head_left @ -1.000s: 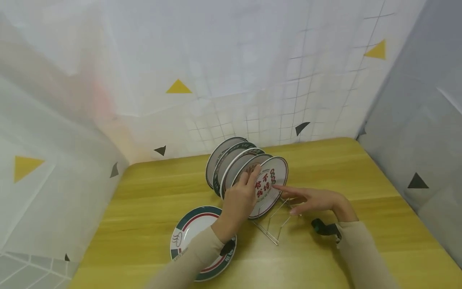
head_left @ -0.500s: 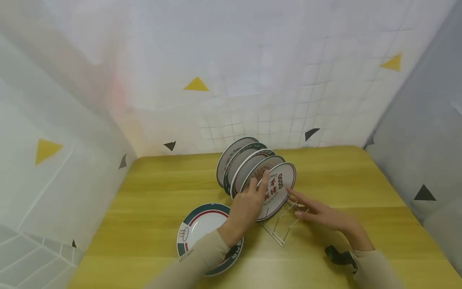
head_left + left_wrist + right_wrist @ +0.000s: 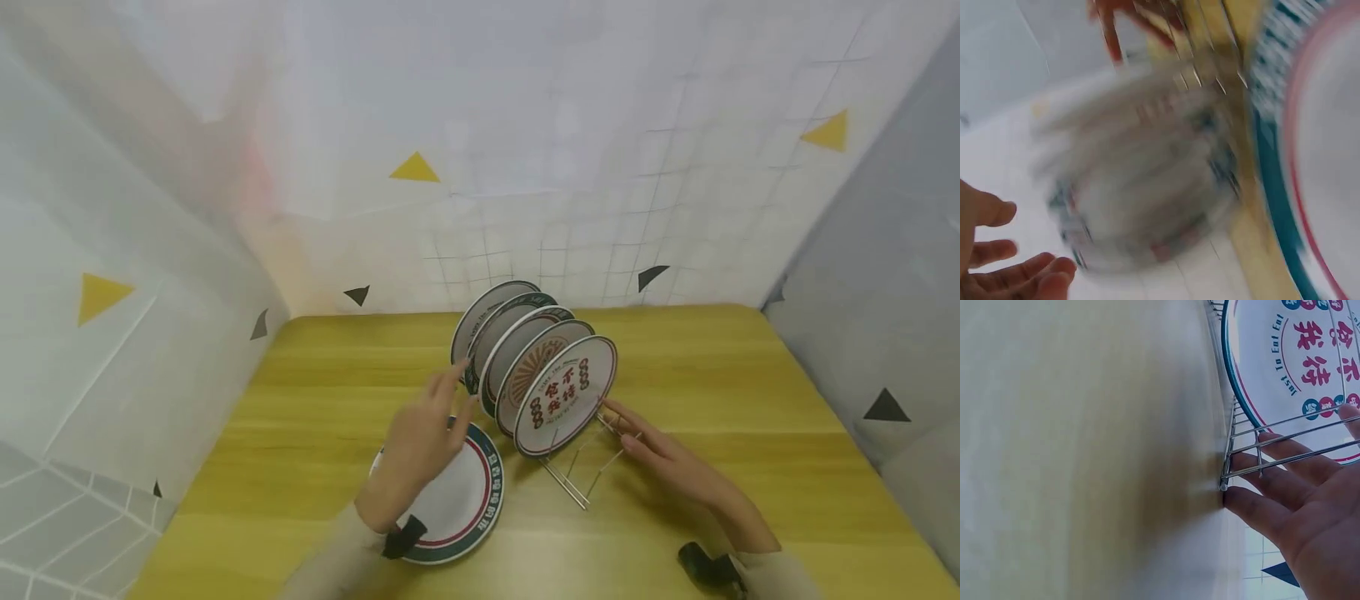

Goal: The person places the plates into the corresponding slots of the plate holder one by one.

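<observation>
Left hand (image 3: 420, 437) is hanging over the left part of the flat plate (image 3: 461, 500), no longer reaching across the front plate (image 3: 562, 400) as it was earlier; its fingers are standing apart, gripping nothing; right hand (image 3: 678, 462) is holding its fingers spread against the wires of the metal rack (image 3: 565, 485), clamping nothing; whether a fingertip is also touching the front plate's rim, I am not able to tell; front plate and four further plates (image 3: 510, 354) are standing tilted in a row, mid-surface toward the back edge of the tabletop (image 3: 300, 450); flat plate, green-rimmed, red-ringed, is lying nearer the left edge.
</observation>
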`<action>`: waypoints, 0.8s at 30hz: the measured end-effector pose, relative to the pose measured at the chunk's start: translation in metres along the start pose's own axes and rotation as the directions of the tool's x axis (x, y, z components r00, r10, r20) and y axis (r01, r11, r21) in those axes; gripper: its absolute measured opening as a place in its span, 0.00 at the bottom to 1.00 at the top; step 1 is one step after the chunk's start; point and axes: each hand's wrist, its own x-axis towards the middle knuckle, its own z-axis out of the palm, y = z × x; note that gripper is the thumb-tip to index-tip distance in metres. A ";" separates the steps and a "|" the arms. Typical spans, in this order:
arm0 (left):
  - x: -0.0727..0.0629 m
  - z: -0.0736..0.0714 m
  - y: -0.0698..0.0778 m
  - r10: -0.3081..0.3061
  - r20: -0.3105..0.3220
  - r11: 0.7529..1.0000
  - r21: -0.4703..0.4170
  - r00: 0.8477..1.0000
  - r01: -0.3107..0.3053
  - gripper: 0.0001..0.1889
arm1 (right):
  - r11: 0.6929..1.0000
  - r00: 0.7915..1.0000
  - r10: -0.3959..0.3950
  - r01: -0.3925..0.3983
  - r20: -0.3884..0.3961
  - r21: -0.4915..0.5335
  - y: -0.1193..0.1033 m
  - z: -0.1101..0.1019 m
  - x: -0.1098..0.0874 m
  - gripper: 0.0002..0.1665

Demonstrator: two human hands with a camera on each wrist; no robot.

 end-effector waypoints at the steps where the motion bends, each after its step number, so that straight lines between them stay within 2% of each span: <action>1: -0.007 -0.005 -0.015 -0.047 0.001 0.999 0.008 0.999 0.047 0.25 | 1.000 1.000 0.004 -0.004 -0.002 -0.007 -0.001 0.002 0.001 0.32; 3: -0.024 -0.014 -0.048 -0.157 0.028 0.987 0.026 0.987 0.157 0.24 | 1.000 1.000 -0.001 0.001 -0.001 -0.023 -0.002 0.006 0.004 0.32; 4: -0.034 -0.017 -0.064 -0.212 0.058 0.977 0.023 0.976 0.211 0.23 | 0.999 1.000 -0.004 0.004 0.001 -0.032 -0.004 0.008 0.005 0.32; 6: -0.056 -0.022 -0.095 -0.317 0.137 0.948 0.003 0.938 0.320 0.24 | 0.999 1.000 -0.009 0.010 0.006 -0.046 -0.006 0.011 0.009 0.32; 7: -0.068 -0.024 -0.108 -0.367 0.188 0.926 -0.020 0.911 0.377 0.25 | 0.999 1.000 -0.013 0.014 0.011 -0.052 -0.008 0.012 0.011 0.32; 9: -0.090 -0.027 -0.131 -0.445 0.294 0.872 -0.073 0.846 0.484 0.26 | 0.998 1.000 -0.019 0.020 0.016 -0.057 -0.011 0.014 0.014 0.32; 12: -0.119 -0.027 -0.153 -0.526 0.457 0.736 -0.179 0.717 0.653 0.28 | 0.997 0.999 -0.021 0.023 0.027 -0.067 -0.016 0.016 0.017 0.31; 13: -0.127 -0.026 -0.157 -0.528 0.514 0.687 -0.208 0.676 0.696 0.29 | 0.997 0.999 -0.019 0.021 0.030 -0.067 -0.017 0.017 0.017 0.31; 14: -0.134 -0.025 -0.160 -0.521 0.564 0.644 -0.233 0.641 0.729 0.30 | 0.998 0.999 -0.017 0.020 0.032 -0.067 -0.018 0.018 0.017 0.31; 15: -0.140 -0.024 -0.161 -0.511 0.606 0.602 -0.254 0.610 0.757 0.31 | 0.998 0.999 -0.017 0.020 0.039 -0.064 -0.018 0.019 0.017 0.31; 16: -0.145 -0.024 -0.161 -0.494 0.643 0.563 -0.276 0.585 0.779 0.32 | 0.998 0.999 -0.017 0.020 0.045 -0.062 -0.018 0.020 0.018 0.31; 18: -0.152 -0.023 -0.161 -0.441 0.694 0.528 -0.312 0.569 0.790 0.32 | 0.999 0.999 -0.024 0.026 0.047 -0.048 -0.017 0.021 0.018 0.31; 19: -0.154 -0.024 -0.161 -0.413 0.711 0.511 -0.337 0.570 0.791 0.32 | 0.999 0.999 -0.028 0.030 0.046 -0.042 -0.016 0.022 0.018 0.31; 20: -0.156 -0.025 -0.160 -0.394 0.717 0.506 -0.353 0.575 0.787 0.31 | 0.999 0.998 -0.035 0.037 0.045 -0.036 -0.016 0.023 0.018 0.31; 22: -0.157 -0.028 -0.160 -0.368 0.723 0.516 -0.364 0.584 0.776 0.30 | 0.999 0.998 -0.045 0.046 0.041 -0.026 -0.015 0.025 0.017 0.31; 24: -0.158 -0.032 -0.161 -0.352 0.731 0.520 -0.367 0.585 0.771 0.30 | 0.999 0.998 -0.048 0.049 0.038 -0.023 -0.015 0.027 0.016 0.31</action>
